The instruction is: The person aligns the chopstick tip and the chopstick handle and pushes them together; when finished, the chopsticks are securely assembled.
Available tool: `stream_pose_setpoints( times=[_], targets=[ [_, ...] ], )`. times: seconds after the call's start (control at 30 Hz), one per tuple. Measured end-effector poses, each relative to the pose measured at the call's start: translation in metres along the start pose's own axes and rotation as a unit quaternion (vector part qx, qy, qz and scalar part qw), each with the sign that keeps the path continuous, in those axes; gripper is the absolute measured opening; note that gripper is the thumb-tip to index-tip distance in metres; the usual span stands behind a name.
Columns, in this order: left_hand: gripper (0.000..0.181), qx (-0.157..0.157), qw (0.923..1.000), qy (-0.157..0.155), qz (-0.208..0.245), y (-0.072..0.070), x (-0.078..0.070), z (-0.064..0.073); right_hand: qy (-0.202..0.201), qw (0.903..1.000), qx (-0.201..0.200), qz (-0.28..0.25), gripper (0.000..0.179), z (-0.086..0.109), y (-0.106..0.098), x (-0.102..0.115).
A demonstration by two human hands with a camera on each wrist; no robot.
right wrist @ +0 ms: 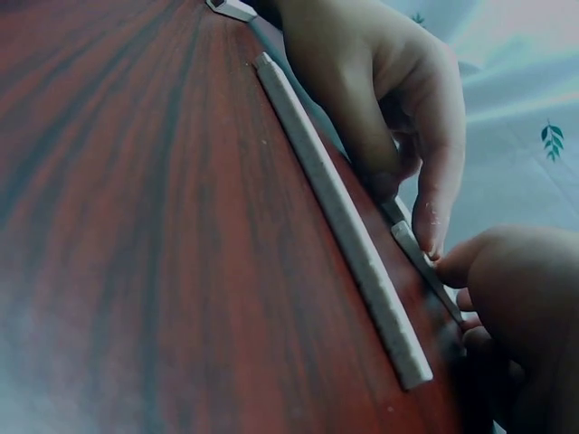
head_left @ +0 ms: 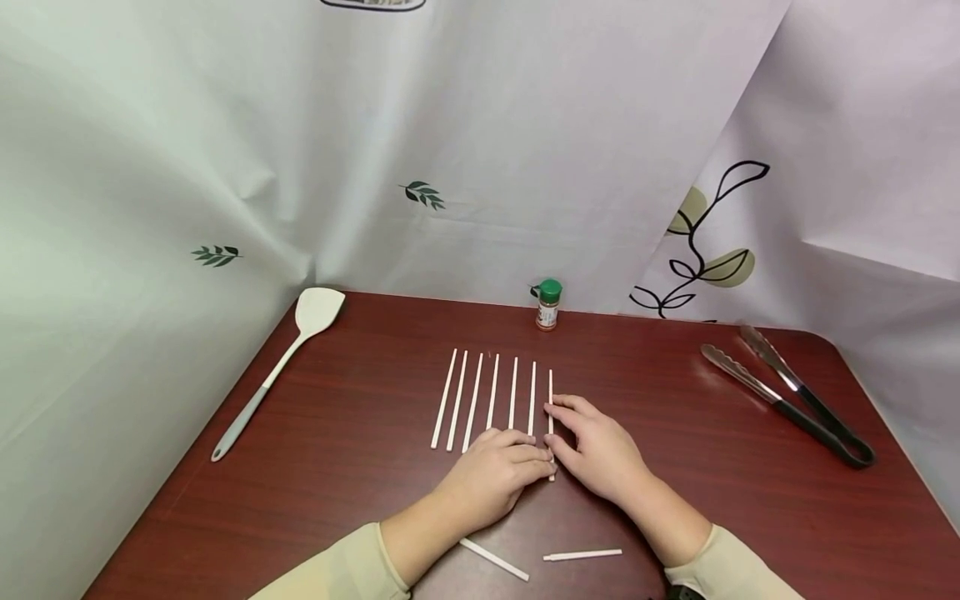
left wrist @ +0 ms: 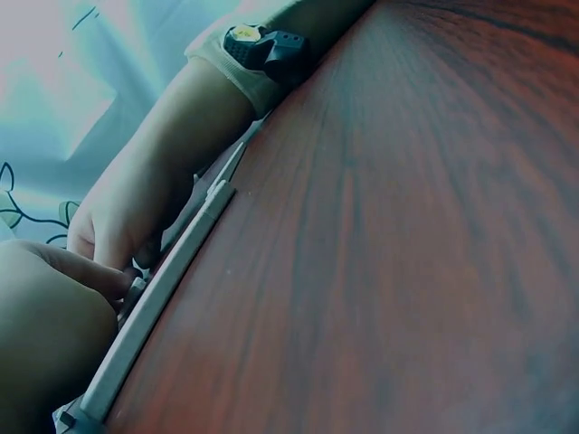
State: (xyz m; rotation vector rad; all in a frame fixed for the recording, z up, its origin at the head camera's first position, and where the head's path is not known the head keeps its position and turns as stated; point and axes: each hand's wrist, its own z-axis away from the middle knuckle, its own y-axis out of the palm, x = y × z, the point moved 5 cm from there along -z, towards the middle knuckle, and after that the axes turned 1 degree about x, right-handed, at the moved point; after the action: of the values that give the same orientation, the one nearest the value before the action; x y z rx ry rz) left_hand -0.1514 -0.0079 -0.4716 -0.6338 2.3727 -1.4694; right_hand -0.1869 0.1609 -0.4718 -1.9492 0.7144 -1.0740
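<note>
My two hands meet over the rightmost white stick [head_left: 551, 383] of a row lying on the table. The thumb and index fingertips of my right hand [head_left: 603, 454] rest on it around its middle. From the left, my left hand [head_left: 487, 479] touches its near end with several fingertips. In the right wrist view this thin stick [right wrist: 418, 249] lies under the fingertips. The other white sticks [head_left: 471, 408] of the row lie roughly parallel to its left; my left hand covers the near ends of some.
Two loose sticks lie nearer me: one [head_left: 498, 560] partly under my left wrist, another [head_left: 585, 555] with a narrow tip. A white spatula with grey handle [head_left: 277, 367] is at left, a green-capped spice jar [head_left: 549, 304] at the back, black-handled tongs [head_left: 795, 400] at right.
</note>
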Motion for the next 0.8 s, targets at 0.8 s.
stream_pose_setpoints(
  times=[0.8],
  targets=[
    [0.020,-0.011,0.9996,-0.014,0.023,0.0011,0.0024,0.0000,0.045,0.9988,-0.016,0.001,0.040,-0.0017,0.0036,-0.0031]
  ],
)
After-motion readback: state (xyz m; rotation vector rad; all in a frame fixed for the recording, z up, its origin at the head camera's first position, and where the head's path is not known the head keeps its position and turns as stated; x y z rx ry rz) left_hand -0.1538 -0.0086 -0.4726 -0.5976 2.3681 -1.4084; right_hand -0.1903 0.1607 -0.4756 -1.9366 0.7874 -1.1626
